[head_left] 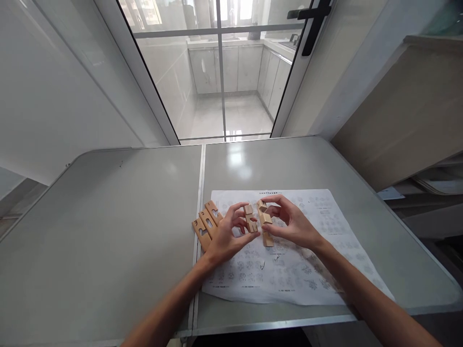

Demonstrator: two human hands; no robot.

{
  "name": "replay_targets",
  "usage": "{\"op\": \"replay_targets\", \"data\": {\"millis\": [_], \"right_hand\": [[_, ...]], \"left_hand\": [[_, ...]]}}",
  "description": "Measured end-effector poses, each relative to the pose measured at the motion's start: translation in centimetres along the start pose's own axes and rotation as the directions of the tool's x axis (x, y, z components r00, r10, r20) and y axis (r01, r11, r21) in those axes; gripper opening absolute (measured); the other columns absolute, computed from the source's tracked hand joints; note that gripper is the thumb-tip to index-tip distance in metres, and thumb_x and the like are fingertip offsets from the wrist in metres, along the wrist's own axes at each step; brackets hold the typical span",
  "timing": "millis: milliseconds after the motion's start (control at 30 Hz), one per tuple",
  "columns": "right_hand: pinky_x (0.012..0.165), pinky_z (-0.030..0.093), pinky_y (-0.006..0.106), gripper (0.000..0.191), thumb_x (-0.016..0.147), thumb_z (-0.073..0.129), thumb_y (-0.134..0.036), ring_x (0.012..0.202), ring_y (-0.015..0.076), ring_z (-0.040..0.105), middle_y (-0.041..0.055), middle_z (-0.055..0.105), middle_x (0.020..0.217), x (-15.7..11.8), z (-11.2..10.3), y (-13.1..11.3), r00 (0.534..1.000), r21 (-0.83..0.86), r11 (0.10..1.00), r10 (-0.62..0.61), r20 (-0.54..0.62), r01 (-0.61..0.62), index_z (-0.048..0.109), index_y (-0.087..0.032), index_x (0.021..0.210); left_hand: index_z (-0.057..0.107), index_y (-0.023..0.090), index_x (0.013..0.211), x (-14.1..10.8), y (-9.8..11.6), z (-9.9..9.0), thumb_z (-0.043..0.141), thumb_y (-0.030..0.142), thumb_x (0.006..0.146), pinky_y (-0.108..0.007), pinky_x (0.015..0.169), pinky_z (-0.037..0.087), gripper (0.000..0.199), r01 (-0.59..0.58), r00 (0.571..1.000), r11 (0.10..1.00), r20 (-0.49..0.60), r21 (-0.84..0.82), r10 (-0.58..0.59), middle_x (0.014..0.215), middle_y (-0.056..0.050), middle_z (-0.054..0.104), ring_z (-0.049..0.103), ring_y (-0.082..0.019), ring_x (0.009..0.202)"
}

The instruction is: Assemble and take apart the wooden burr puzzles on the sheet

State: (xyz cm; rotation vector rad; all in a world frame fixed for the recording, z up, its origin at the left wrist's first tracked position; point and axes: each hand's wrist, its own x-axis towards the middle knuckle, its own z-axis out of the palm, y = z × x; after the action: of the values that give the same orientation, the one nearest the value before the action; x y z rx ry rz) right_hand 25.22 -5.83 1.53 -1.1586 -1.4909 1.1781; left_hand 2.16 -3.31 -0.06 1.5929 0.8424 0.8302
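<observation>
Three flat wooden pieces carry dark numerals: the piece marked 1 [210, 210], the piece marked 2 [213, 230] and the piece marked 3 [204, 240]. They lie side by side in a slanted row at the left edge of a printed sheet [292, 272], just beyond the left hand [226, 235], each with a shaped cut-out in its smooth tan face. The sheet bears a heading, rows of small grey figures and short captions, all too small to read; its white paper is slightly wavy along the near edge.

The left hand's grip pinches a notched wooden block [249, 210] between thumb and fingers. The right hand [294, 224] has its grip pinched on a second notched block [266, 218], pale and square-edged, with a dark mark near its top that cannot be made out. Both blocks are over the sheet, near each other; whether they touch cannot be told. Beneath is a glossy grey-green counter [108, 231], crossed by a pale seam strip [202, 176]. Beyond it stands a glazed door [222, 82] with a black handle [314, 24]
</observation>
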Motion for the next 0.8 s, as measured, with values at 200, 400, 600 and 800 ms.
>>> {"op": "replay_targets", "data": {"millis": [200,400,600,800], "right_hand": [[0.083,0.062,0.04,0.051,0.085,0.084,-0.022,0.078,0.0173,0.067,0.002,0.069,0.098,-0.6,0.7,1.0,0.999,-0.011,0.999,-0.036,0.041,0.036,0.058,-0.026,0.129],[0.079,0.062,0.04,0.049,0.088,0.086,-0.03,0.075,0.0172,0.068,0.0011,0.068,0.094,-1.0,1.1,1.5,0.996,-0.042,0.996,-0.082,0.036,0.083,0.059,-0.026,0.128],[0.074,0.062,0.037,0.053,0.089,0.089,-0.048,0.069,0.0164,0.067,-0.0026,0.064,0.085,-1.0,1.3,2.1,0.99,-0.065,0.988,-0.142,-0.021,0.14,0.06,-0.026,0.127],[0.073,0.062,0.039,0.059,0.083,0.093,-0.053,0.066,0.0147,0.066,0.0022,0.067,0.103,-1.2,1.5,2.1,0.963,-0.204,0.949,-0.259,-0.071,0.24,0.061,-0.028,0.127]], "left_hand": [[0.043,0.026,0.148,-0.7,-0.6,1.3,0.075,0.019,0.09,-0.022,0.067,0.055,0.067,-0.044,0.998,0.989,-0.033,0.138,0.049,0.095,0.002,0.071,0.064,-0.009,0.068],[0.044,0.029,0.151,-1.4,-1.6,1.6,0.074,0.017,0.091,-0.024,0.07,0.057,0.068,-0.099,0.991,0.945,-0.05,0.313,0.12,0.085,0.005,0.067,0.066,-0.011,0.067],[0.043,0.031,0.152,-1.7,-1.4,1.5,0.077,0.02,0.093,-0.024,0.07,0.057,0.069,-0.162,0.98,0.91,-0.043,0.382,0.193,0.08,0.007,0.066,0.067,-0.012,0.066],[0.039,0.031,0.154,-1.6,-1.5,1.3,0.076,0.022,0.095,-0.023,0.067,0.058,0.07,-0.177,0.98,0.897,-0.014,0.405,0.2,0.085,0.005,0.068,0.068,-0.012,0.067]]}}
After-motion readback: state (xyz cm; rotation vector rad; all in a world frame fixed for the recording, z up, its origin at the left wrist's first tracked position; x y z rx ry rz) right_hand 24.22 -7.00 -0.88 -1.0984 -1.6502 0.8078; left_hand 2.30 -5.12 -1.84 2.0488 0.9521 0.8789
